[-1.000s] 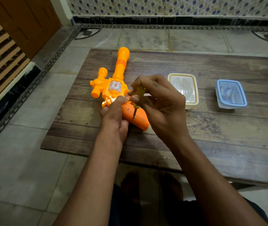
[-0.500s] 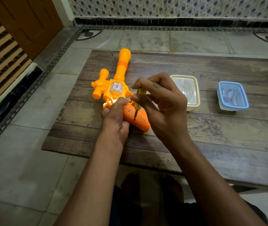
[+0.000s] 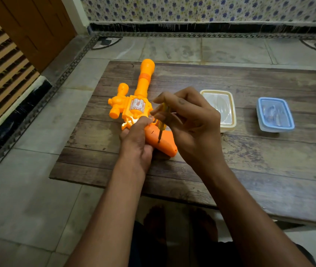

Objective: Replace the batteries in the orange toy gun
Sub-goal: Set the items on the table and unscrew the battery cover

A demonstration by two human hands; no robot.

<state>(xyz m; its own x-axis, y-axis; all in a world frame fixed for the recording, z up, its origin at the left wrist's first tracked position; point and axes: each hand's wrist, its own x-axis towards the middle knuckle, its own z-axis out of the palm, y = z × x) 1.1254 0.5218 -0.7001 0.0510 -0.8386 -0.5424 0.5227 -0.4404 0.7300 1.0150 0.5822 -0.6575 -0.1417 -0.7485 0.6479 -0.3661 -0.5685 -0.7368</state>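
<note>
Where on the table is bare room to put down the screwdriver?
Bare wood lies along the near edge of the table, below the blue-lidded box, and between it and the cream-lidded box. It is crowded around the toy gun, where both hands work.

**One head cam, looking down at the table**

Just a single wide-angle view from the person's head, tilted forward and down. Close over the wooden table (image 3: pixel 249 170), floor tiles all around, patterned wall (image 3: pixel 191 10) at the top edge.
</note>
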